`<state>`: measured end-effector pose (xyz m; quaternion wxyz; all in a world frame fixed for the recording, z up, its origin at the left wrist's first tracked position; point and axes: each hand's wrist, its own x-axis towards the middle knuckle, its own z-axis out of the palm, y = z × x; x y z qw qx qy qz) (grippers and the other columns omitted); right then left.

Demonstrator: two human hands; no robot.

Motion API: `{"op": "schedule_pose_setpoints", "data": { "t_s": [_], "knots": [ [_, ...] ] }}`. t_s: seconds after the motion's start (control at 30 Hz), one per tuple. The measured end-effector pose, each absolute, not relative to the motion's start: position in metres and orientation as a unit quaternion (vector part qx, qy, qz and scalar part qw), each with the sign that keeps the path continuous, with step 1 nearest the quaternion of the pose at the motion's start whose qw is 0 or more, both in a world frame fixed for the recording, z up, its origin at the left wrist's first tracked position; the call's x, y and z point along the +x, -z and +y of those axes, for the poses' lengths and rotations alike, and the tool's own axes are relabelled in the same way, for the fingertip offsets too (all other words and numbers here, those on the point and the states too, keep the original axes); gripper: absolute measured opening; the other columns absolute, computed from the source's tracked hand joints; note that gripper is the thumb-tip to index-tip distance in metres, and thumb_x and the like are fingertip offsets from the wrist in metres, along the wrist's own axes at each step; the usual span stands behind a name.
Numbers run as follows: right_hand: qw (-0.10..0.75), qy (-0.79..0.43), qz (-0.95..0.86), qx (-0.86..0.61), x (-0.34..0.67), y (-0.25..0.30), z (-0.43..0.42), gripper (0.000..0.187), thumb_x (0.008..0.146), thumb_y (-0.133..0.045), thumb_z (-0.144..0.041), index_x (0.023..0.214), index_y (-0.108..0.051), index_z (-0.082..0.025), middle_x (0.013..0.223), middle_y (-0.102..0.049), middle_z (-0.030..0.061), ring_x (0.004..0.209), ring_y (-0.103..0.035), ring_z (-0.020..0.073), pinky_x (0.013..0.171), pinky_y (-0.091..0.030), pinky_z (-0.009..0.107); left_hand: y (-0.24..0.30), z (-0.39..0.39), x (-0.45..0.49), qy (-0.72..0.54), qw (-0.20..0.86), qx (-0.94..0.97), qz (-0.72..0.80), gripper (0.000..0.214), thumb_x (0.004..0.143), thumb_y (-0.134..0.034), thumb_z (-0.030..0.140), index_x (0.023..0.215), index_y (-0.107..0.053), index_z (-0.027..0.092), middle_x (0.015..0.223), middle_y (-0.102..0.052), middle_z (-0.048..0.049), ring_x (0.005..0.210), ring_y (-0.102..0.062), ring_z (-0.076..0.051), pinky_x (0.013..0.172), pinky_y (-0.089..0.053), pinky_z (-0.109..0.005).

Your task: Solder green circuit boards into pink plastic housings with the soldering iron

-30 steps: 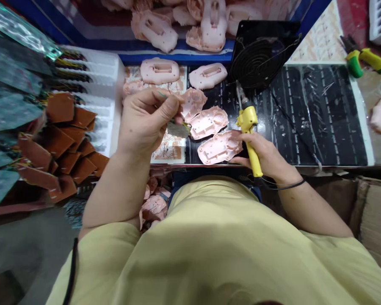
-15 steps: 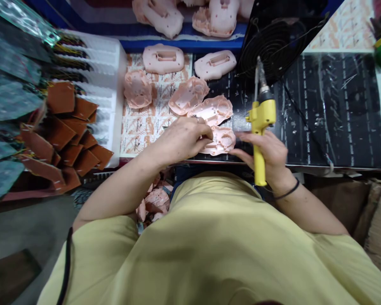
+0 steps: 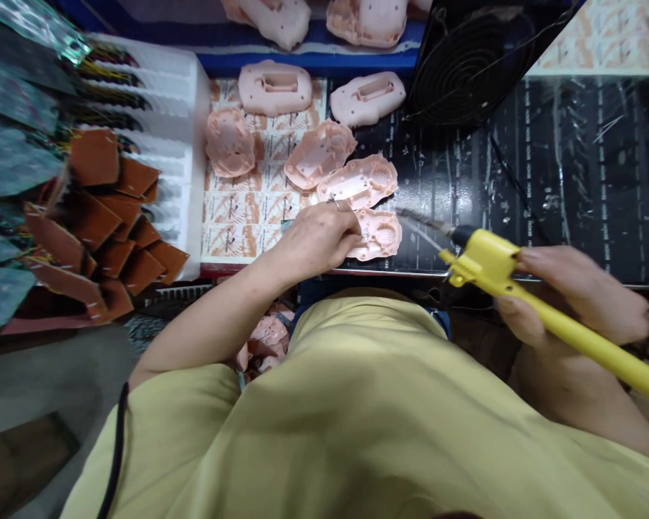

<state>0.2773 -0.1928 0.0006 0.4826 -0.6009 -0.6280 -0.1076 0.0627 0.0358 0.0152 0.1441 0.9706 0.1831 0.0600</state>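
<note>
My left hand [image 3: 319, 238] rests on the near edge of the bench, fingers curled and pinched on a small part pressed against a pink plastic shell [image 3: 381, 234]. What the fingers hold is too small to name. My right hand [image 3: 567, 295] grips a yellow soldering iron [image 3: 524, 288] and holds it out to the right. The iron's tip [image 3: 416, 218] is blurred and points left toward the pink shell.
More pink shells [image 3: 357, 184] lie on the black mat [image 3: 573, 180] and printed paper. A black fan [image 3: 476, 65] stands behind. Brown circuit boards [image 3: 102, 216] and green boards [image 3: 11, 158] pile up at left beside a white foam tray [image 3: 162, 108].
My left hand came down from mid-air onto the nearest pink shell. My right hand swung right and laid the iron from upright to nearly level, tip pointing left.
</note>
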Motion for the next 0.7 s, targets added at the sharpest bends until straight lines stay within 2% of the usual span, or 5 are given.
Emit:
{"op": "schedule_pose_setpoints", "data": {
  "t_s": [0.1, 0.2, 0.43, 0.57, 0.7],
  "knots": [
    [0.485, 0.063, -0.692, -0.531, 0.272, 0.007, -0.184, 0.058, 0.075, -0.080, -0.015, 0.130, -0.064, -0.026, 0.087, -0.074, 0.0045, 0.074, -0.071, 0.0202, 0.059, -0.062, 0.030, -0.014, 0.036, 0.062, -0.067, 0.152, 0.969, 0.182, 0.020, 0.089, -0.057, 0.027, 0.083, -0.072, 0.015, 0.086, -0.070, -0.0063, 0.085, -0.066, -0.021, 0.080, -0.051, -0.034],
    [0.521, 0.027, -0.709, -0.475, 0.270, 0.015, -0.176, 0.056, 0.067, -0.083, -0.006, 0.119, -0.068, -0.020, 0.083, -0.074, 0.0043, 0.070, -0.071, 0.0192, 0.060, -0.063, 0.029, -0.013, 0.036, 0.061, -0.070, 0.149, 0.969, 0.186, 0.022, 0.090, -0.058, 0.029, 0.083, -0.072, 0.014, 0.089, -0.071, -0.0075, 0.086, -0.066, -0.022, 0.081, -0.052, -0.035],
    [0.493, 0.011, -0.733, -0.468, 0.273, 0.013, -0.169, 0.031, 0.066, -0.086, -0.010, 0.091, -0.070, -0.017, 0.079, -0.074, 0.0049, 0.068, -0.072, 0.0175, 0.060, -0.062, 0.024, -0.015, 0.034, 0.063, -0.065, 0.140, 0.970, 0.187, 0.021, 0.089, -0.058, 0.027, 0.083, -0.073, 0.014, 0.086, -0.071, -0.0074, 0.086, -0.067, -0.023, 0.080, -0.052, -0.035],
    [0.477, 0.015, -0.742, -0.471, 0.274, 0.006, -0.167, 0.027, 0.069, -0.084, -0.010, 0.090, -0.069, -0.018, 0.077, -0.073, 0.0038, 0.066, -0.071, 0.0157, 0.059, -0.062, 0.023, -0.014, 0.034, 0.063, -0.070, 0.134, 0.971, 0.185, 0.020, 0.088, -0.056, 0.024, 0.081, -0.072, 0.014, 0.083, -0.070, -0.0068, 0.084, -0.066, -0.022, 0.078, -0.052, -0.034],
    [0.477, 0.020, -0.750, -0.458, 0.275, 0.005, -0.165, 0.030, 0.066, -0.086, -0.011, 0.090, -0.070, -0.019, 0.078, -0.074, 0.0027, 0.065, -0.071, 0.0158, 0.057, -0.062, 0.023, -0.011, 0.036, 0.063, -0.080, 0.135, 0.972, 0.176, 0.021, 0.087, -0.056, 0.026, 0.081, -0.073, 0.015, 0.082, -0.068, -0.0060, 0.082, -0.065, -0.020, 0.078, -0.051, -0.034]
  ]
}}
